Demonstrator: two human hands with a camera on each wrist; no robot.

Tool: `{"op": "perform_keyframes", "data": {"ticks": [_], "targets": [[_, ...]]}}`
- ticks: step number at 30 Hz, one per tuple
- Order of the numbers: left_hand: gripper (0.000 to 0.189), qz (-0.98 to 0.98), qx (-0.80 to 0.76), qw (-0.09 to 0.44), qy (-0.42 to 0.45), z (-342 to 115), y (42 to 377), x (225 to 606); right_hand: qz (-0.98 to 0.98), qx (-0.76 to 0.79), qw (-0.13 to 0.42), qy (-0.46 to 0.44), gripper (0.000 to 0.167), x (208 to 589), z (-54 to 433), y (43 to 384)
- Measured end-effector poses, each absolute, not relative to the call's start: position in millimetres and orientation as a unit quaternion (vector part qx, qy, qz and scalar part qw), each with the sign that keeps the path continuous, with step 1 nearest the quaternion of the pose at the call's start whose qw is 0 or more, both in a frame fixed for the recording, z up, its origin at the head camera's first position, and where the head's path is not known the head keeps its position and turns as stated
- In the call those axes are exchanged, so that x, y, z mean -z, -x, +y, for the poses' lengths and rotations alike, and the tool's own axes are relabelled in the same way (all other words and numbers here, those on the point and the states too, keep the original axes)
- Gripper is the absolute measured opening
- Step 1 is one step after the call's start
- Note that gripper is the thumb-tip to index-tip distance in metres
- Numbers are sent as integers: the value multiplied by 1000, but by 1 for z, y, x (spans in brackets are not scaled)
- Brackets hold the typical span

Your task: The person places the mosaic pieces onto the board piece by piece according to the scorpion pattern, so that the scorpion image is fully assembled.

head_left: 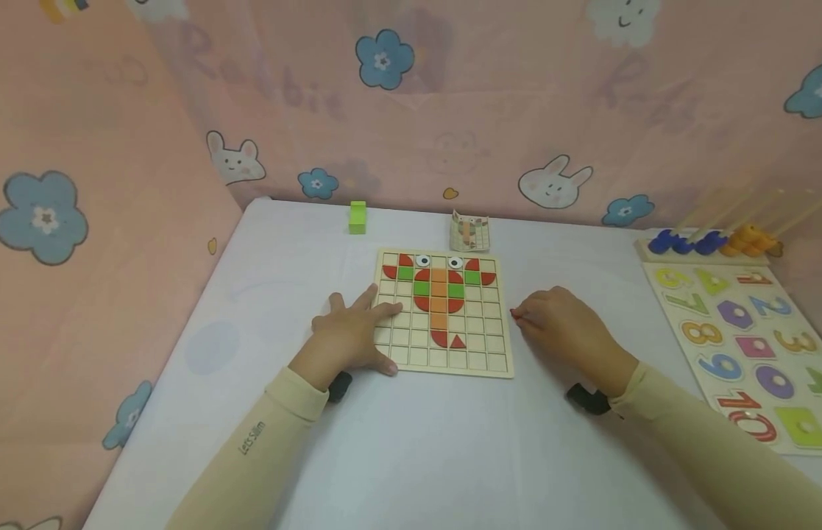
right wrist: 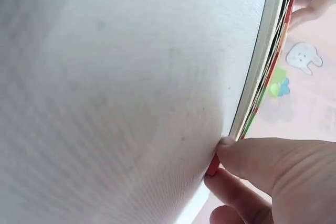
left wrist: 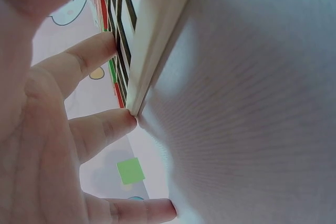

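A square wooden grid board (head_left: 477,361) lies on the white table, bearing red, green and orange pieces and two round eye pieces in a figure. Near its bottom sits a red triangle (head_left: 458,342) beside a red quarter-round piece (head_left: 439,338). My left hand (head_left: 349,333) rests at the board's left side with fingers spread, some fingertips on the edge and grid. Just right of the board, my right hand (head_left: 561,318) pinches a small red piece (right wrist: 213,165) between thumb and fingers, low over the table. The fingers mostly hide that piece's shape.
Behind the board stand a small patterned card (head_left: 469,232) and a bright green block (head_left: 358,218). On the right lies a number-and-shape puzzle board (head_left: 722,353), with blue and orange counters on pegs (head_left: 711,243) at its far end. A pink printed cloth (head_left: 411,132) hangs behind the table.
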State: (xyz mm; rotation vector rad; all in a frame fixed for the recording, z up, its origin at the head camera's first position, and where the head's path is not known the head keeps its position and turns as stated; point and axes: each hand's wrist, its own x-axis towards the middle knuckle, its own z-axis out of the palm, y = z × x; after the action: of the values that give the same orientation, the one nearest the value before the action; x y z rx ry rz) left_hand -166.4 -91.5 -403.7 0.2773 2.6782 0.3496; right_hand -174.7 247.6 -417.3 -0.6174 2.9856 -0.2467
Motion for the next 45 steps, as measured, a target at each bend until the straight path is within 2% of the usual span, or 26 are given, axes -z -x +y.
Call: {"op": "perform_keyframes", "data": {"ticks": [12, 15, 19, 22, 32, 45], "targets": [[106, 964, -134, 209, -97, -92, 166, 401, 974, 144, 59, 162, 17, 410, 230, 166], [106, 964, -132, 210, -97, -93, 166, 401, 964, 162, 46, 204, 14, 406, 213, 153], [106, 964, -129, 210, -98, -94, 166, 401, 940, 147, 2, 307, 10, 408, 192, 136], [106, 964, -131, 211, -98, -93, 167, 401, 931, 130, -12, 341, 11, 412, 182, 127], [106, 965, -124, 209, -99, -91, 167, 403, 928, 94, -25, 361, 20, 414, 177, 122], [106, 965, -127, 207, -100, -90, 167, 402, 919, 95, -16, 383, 24, 414, 175, 130]]}}
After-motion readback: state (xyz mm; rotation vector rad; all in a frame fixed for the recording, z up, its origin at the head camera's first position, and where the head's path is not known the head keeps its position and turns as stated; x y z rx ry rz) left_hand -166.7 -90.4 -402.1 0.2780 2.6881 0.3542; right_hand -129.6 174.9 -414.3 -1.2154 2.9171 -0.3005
